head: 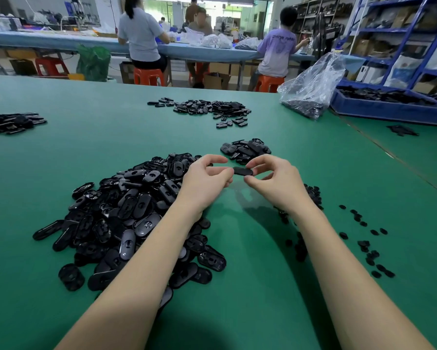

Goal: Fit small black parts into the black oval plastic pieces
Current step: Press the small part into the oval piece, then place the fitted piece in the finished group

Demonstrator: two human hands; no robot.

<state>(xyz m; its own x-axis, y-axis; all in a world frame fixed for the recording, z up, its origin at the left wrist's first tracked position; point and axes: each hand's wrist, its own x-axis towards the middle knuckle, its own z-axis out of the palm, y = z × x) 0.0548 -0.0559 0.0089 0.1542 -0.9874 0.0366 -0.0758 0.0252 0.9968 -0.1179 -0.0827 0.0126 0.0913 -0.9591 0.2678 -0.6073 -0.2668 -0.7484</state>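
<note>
Both hands are raised over the green table (250, 286) at the centre of the view. Between them is one black oval plastic piece (243, 171); my left hand (204, 181) pinches its left end and my right hand (271, 181) pinches its right end. A big heap of black oval pieces (126, 218) lies under my left forearm. Small black parts (369, 248) are scattered to the right of my right forearm, with more partly hidden behind it. Whether a small part sits in the held piece cannot be seen.
A small pile of oval pieces (246, 149) lies just beyond my hands, a wider one (209, 108) farther back, another (11, 122) at far left. A clear plastic bag (310, 89) and a blue crate (389, 107) stand at right. Several people sit at a far bench.
</note>
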